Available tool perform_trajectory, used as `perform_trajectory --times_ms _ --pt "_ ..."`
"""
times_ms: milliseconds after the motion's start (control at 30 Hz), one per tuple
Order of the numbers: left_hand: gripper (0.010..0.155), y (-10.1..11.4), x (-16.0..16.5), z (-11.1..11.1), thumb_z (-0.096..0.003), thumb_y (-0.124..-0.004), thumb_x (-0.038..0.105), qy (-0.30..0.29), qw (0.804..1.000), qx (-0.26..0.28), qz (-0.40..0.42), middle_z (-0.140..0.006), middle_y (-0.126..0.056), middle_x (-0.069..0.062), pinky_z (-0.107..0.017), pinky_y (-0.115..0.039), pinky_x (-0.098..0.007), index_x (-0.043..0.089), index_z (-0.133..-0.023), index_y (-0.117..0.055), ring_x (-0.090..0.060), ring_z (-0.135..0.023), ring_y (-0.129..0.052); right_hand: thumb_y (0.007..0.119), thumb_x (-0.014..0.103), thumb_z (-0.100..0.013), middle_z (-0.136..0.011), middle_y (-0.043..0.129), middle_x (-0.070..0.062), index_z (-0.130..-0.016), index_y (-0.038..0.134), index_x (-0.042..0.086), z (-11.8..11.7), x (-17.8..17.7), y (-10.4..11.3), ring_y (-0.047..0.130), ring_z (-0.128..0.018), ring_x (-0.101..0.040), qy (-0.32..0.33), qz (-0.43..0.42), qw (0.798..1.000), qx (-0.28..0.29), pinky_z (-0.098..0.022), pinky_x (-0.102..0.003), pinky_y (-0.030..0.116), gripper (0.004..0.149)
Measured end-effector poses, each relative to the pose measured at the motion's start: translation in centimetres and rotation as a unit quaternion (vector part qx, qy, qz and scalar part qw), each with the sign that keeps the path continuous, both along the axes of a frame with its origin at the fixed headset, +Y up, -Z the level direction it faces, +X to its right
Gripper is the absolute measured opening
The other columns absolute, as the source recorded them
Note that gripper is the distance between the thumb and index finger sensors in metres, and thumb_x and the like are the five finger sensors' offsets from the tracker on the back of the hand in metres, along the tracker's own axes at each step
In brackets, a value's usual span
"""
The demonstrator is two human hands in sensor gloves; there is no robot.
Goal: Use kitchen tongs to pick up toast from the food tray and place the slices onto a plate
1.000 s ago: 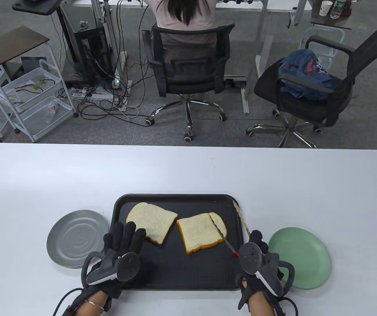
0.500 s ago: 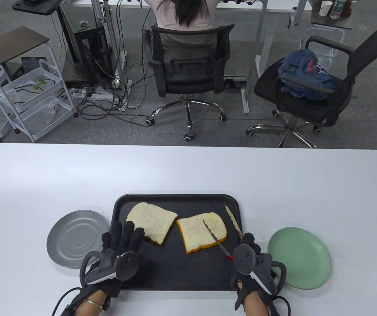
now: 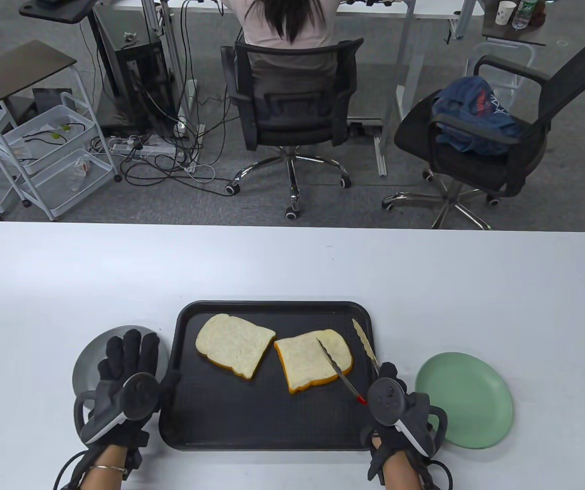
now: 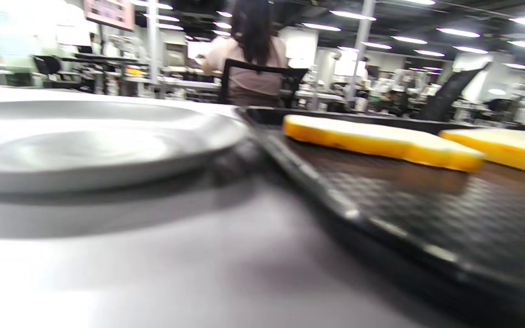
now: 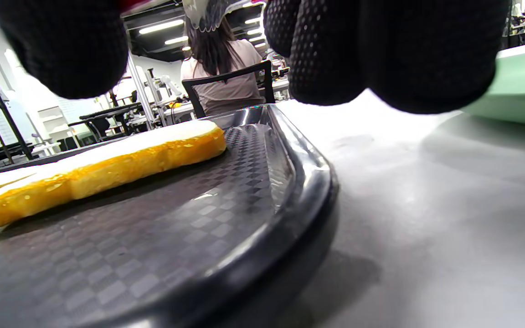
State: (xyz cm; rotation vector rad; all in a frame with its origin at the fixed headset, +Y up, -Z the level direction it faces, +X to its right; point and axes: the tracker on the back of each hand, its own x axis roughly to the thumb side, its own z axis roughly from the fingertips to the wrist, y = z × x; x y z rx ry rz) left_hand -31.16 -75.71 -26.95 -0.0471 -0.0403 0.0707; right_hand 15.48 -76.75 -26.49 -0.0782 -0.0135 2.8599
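Two toast slices lie flat on the black food tray (image 3: pixel 272 439): left slice (image 3: pixel 235 351) in the tray's far-left part, right slice (image 3: pixel 313 359) near the middle, their corners nearly touching. Your right hand (image 3: pixel 397 408) sits at the tray's near-right corner and grips the kitchen tongs (image 3: pixel 348 357) by the red-tipped handle end. The tong arms are spread wide: one arm lies across the right slice's right part, the other runs along the tray's right side, clear of the bread. Your left hand (image 3: pixel 124 377) is over the grey plate (image 3: pixel 88 357), left of the tray, fingers straight and relaxed, holding nothing; can't tell whether it touches the plate. The green plate (image 3: pixel 468 398) sits right of the tray, just beside your right hand. All of it is on the white table (image 3: pixel 292 265).
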Motion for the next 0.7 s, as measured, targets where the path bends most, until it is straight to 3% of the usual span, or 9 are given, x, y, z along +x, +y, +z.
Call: perform_trajectory --times_ms 100,433,700 --pt "0.088 0.2 -2.1 0.3 -0.0693 -0.044 0.061 0.043 0.999 0.011 -0.023 -0.125 -0.004 -0.036 -0.076 -0.032 -0.077 0.004 -0.126 -0.007 -0.067 -0.106 -0.009 0.085 0.058 -0.031 -0.075 0.07 -0.032 -0.094 0.037 -0.007 0.0 0.0 -0.1 0.088 -0.043 -0.04 0.003 0.0 1.0 -0.001 -0.028 -0.047 0.083 0.102" --pt "0.097 0.1 -7.6 1.3 -0.0676 -0.049 0.065 0.141 0.99 -0.001 0.024 -0.125 -0.003 -0.038 -0.075 -0.031 -0.079 0.0 -0.125 -0.005 -0.069 -0.105 -0.008 0.085 0.058 -0.031 -0.075 0.07 -0.032 -0.094 0.037 -0.007 0.1 -0.2 -0.1 0.088 -0.043 -0.04 0.014 0.001 1.0 -0.004 -0.028 -0.048 0.083 0.102" --pt "0.094 -1.2 -10.7 1.7 -0.0694 -0.051 0.06 0.217 0.975 -0.047 0.004 -0.125 -0.011 -0.039 -0.075 -0.037 -0.077 -0.004 -0.125 -0.01 -0.068 -0.106 -0.017 0.085 0.058 -0.031 -0.075 0.07 -0.032 -0.094 0.037 -0.007 0.2 -0.3 -0.2 0.088 -0.043 -0.04 0.018 0.003 1.0 -0.011 -0.028 -0.048 0.083 0.103"
